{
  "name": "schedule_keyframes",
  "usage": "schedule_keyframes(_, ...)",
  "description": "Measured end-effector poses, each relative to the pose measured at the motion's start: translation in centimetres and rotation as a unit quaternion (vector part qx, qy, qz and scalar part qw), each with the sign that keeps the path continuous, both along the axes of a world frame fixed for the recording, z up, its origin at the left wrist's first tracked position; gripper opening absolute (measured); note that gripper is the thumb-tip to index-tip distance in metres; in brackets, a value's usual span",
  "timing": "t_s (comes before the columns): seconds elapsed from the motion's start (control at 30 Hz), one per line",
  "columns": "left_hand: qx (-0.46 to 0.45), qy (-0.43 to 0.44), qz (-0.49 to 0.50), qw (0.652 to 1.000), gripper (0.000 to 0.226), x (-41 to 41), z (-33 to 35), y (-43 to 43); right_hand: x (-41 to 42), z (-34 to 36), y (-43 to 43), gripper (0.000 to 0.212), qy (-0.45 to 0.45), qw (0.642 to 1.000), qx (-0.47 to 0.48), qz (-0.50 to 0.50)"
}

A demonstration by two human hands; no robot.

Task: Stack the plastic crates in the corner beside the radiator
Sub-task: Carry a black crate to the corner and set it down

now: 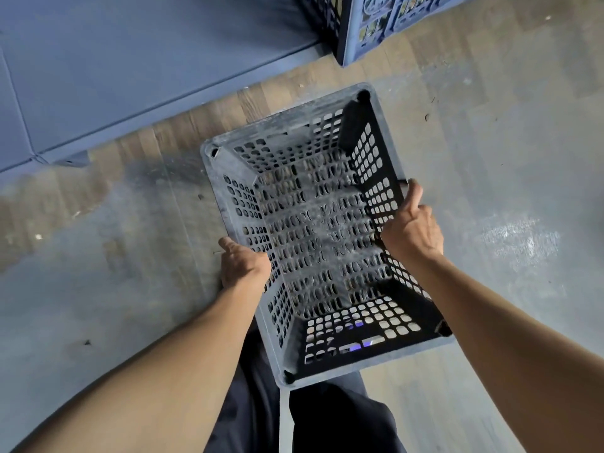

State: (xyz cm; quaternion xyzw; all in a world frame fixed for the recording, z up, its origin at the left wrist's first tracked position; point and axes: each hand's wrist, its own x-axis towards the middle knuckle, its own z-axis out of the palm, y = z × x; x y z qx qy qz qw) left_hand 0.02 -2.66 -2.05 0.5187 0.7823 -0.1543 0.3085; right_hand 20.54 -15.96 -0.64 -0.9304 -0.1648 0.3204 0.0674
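I look straight down into an empty grey perforated plastic crate [313,223] held above the floor in front of my legs. My left hand [243,266] grips its left rim, fingers curled under the edge. My right hand [413,227] grips the right rim, thumb pointing along the top edge. A second crate [376,24], blue, stands on the floor at the top of the view, only its lower part visible. No radiator is in view.
A blue padded mat [130,70] with a raised edge covers the upper left. The floor [490,207] is worn wood planks under dusty grey patches. My dark trouser legs [313,420] are below the crate.
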Motion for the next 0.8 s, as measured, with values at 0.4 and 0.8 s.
schedule_keyframes(0.4,0.017,-0.011,-0.104,0.994,0.040,4.0,6.3,-0.4,2.1,5.6,-4.7,0.027,0.024,0.989,-0.009,-0.148)
schedule_keyframes(0.8,0.035,-0.030,-0.321,0.946,0.035,17.9,17.4,-3.6,7.6,16.3,-14.7,0.004,0.041,0.942,0.047,-0.329)
